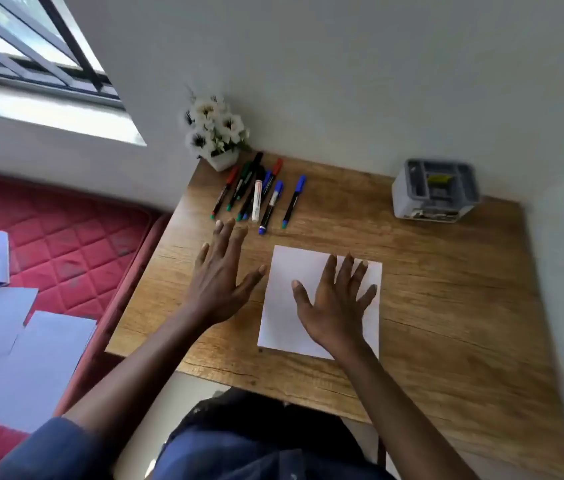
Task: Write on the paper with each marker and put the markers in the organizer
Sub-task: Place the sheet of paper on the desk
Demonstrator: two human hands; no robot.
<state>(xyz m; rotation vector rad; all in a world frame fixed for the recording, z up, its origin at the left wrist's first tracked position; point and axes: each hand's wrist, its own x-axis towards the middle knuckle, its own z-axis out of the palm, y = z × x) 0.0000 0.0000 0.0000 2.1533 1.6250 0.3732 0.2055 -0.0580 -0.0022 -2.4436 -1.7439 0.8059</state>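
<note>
Over desk | left hand (220, 282) fingers spread toward markers (256, 192) | right hand (334, 303) splayed on paper (284, 306)

I sit at a brown wood-grain table (447, 306) set in a corner of plain white walls (343, 64). A white pot of white flowers (216, 131) stands at its far left corner. To my left, daylight enters a metal-framed window (24, 39) above a red quilted mattress (66, 230) strewn with white sheets (38, 368).
</note>
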